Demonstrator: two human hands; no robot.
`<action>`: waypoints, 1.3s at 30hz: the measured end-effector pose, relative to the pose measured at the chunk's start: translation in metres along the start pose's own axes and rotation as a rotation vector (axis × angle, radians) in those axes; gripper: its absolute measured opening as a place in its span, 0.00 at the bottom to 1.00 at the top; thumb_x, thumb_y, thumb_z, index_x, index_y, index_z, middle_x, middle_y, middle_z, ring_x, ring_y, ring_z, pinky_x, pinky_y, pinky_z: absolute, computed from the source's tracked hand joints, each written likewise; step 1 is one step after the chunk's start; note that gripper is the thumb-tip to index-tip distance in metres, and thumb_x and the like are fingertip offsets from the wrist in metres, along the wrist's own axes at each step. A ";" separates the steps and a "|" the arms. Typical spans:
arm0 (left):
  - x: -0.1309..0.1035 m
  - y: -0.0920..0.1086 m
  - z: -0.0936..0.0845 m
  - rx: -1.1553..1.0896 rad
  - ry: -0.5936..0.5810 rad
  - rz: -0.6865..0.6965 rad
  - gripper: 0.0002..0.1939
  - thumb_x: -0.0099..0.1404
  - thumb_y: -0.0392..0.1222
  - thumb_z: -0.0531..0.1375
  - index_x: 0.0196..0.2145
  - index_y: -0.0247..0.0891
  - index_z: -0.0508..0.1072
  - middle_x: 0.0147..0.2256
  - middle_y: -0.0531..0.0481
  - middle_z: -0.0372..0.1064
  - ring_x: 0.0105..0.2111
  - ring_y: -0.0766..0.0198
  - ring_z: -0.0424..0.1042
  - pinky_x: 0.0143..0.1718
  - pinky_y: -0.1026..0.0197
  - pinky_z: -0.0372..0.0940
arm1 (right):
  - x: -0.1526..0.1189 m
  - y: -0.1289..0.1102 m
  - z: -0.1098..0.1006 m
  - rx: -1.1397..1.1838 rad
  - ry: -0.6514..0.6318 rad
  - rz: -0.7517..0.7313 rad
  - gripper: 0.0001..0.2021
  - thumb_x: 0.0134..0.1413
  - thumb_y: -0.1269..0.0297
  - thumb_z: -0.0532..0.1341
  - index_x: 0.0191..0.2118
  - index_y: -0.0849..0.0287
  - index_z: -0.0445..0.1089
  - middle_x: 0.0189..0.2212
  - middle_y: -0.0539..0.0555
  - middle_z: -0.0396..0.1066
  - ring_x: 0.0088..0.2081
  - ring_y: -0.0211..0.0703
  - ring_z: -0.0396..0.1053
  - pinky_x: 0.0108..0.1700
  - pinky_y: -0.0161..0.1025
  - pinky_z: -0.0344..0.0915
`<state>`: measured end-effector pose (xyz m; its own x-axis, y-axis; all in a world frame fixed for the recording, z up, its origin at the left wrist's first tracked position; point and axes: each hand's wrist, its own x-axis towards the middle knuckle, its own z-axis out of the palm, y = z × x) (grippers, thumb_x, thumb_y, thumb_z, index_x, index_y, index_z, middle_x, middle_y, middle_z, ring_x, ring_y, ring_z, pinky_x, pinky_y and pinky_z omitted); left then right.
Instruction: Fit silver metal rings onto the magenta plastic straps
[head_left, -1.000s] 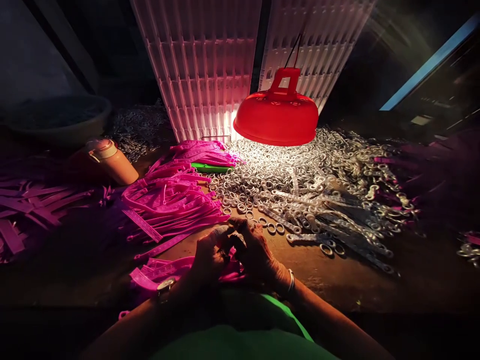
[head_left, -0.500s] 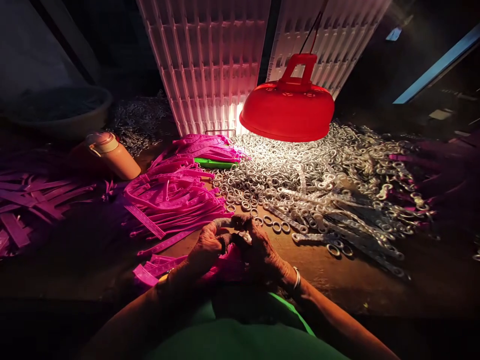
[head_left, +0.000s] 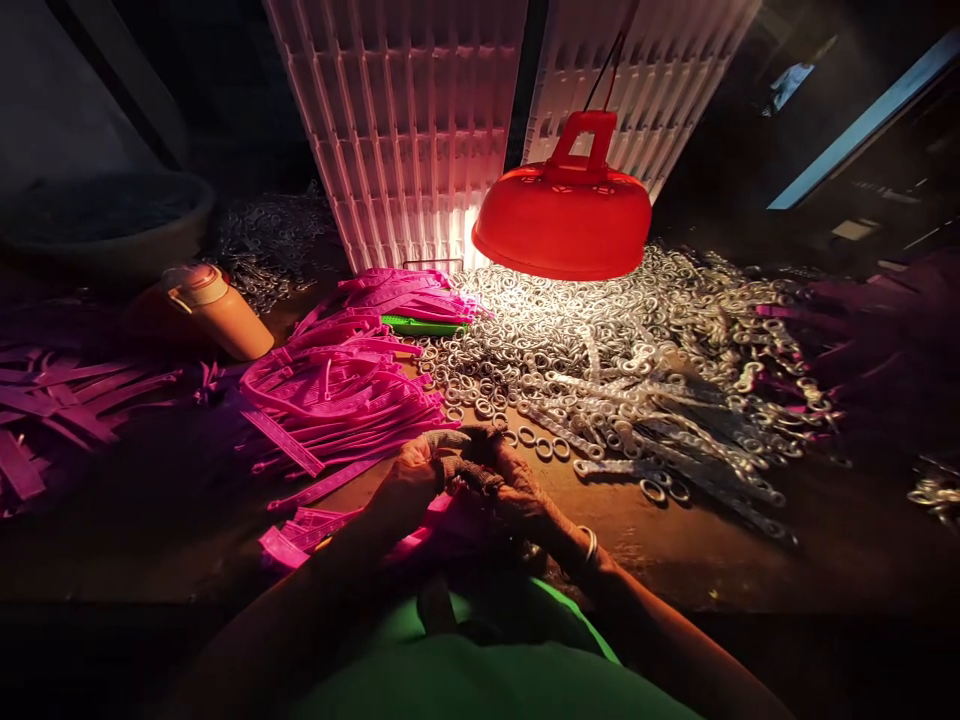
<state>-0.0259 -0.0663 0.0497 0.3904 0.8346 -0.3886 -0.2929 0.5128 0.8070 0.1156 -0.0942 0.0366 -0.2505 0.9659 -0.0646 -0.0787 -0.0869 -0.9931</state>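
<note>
My left hand [head_left: 420, 475] and my right hand [head_left: 517, 490] meet at the table's near edge, fingers bent and closed toward each other. Dark coverings wrap several fingertips. Whatever they grip is hidden between the fingers. Directly below lie bright pink straps [head_left: 424, 535], partly covered by my hands and left forearm. Left of my fingers is a large heap of pink straps [head_left: 345, 400]. Just beyond my right hand lie loose metal rings [head_left: 543, 449], in front of a big pile of silvery rings and linked strips [head_left: 675, 370].
A red lamp [head_left: 562, 220] hangs low over the ring pile, before ribbed translucent panels [head_left: 405, 130]. An orange bottle [head_left: 225, 315] stands at left, near a wide basin [head_left: 112, 245]. More purple-lit straps [head_left: 60, 400] lie far left. A green item [head_left: 424, 326] rests among the pink straps.
My fingers have drawn closer together, and the small shiny piece seen between them is now hidden. The whole view has shifted slightly, with the scene moving left.
</note>
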 end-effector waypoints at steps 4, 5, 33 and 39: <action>-0.006 0.007 0.008 -0.068 -0.048 -0.014 0.12 0.46 0.30 0.66 0.32 0.32 0.73 0.26 0.51 0.71 0.21 0.72 0.67 0.21 0.70 0.59 | 0.000 0.005 -0.002 0.110 0.003 0.021 0.17 0.54 0.59 0.62 0.50 0.53 0.65 0.39 0.52 0.71 0.39 0.41 0.70 0.42 0.39 0.70; -0.008 0.010 0.011 -0.088 -0.068 -0.025 0.12 0.46 0.30 0.66 0.32 0.32 0.73 0.26 0.51 0.71 0.21 0.72 0.67 0.22 0.70 0.60 | 0.000 0.006 -0.002 0.140 0.001 0.023 0.17 0.54 0.59 0.63 0.49 0.53 0.65 0.40 0.52 0.71 0.40 0.42 0.70 0.43 0.40 0.70; -0.003 0.003 -0.005 -0.076 -0.166 0.008 0.17 0.52 0.37 0.67 0.41 0.34 0.73 0.39 0.45 0.73 0.39 0.60 0.73 0.43 0.61 0.64 | 0.015 0.001 -0.005 0.429 -0.009 0.156 0.28 0.37 0.57 0.71 0.47 0.55 0.63 0.41 0.54 0.72 0.40 0.47 0.73 0.40 0.43 0.71; -0.015 0.011 0.000 -0.033 -0.305 -0.006 0.13 0.57 0.39 0.63 0.41 0.33 0.75 0.38 0.40 0.74 0.36 0.57 0.74 0.36 0.61 0.66 | 0.014 0.014 -0.010 0.514 -0.010 0.173 0.30 0.39 0.60 0.71 0.49 0.57 0.62 0.42 0.55 0.72 0.38 0.46 0.74 0.40 0.42 0.70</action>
<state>-0.0348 -0.0734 0.0645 0.6346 0.7353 -0.2377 -0.3160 0.5276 0.7885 0.1204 -0.0799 0.0207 -0.3105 0.9249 -0.2192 -0.4969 -0.3545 -0.7921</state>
